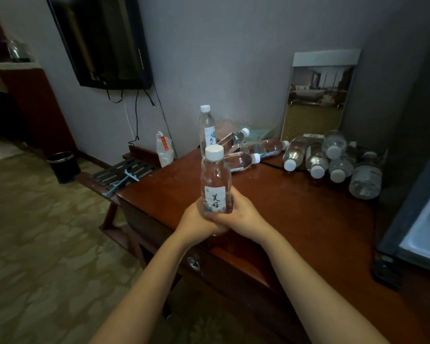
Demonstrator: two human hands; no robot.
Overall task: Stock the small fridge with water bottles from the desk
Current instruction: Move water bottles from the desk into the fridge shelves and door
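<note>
Both hands [217, 217] around upright bottle [216, 180]

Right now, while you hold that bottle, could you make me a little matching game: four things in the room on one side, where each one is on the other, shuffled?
Things:
1 nearest bottle
2 television
3 black bin
4 framed picture

Places:
A on the floor
B propped against the wall at the back of the desk
C gripped upright by left hand and right hand
D mounted on the wall

Pairs: 1-C, 2-D, 3-A, 4-B.
</note>
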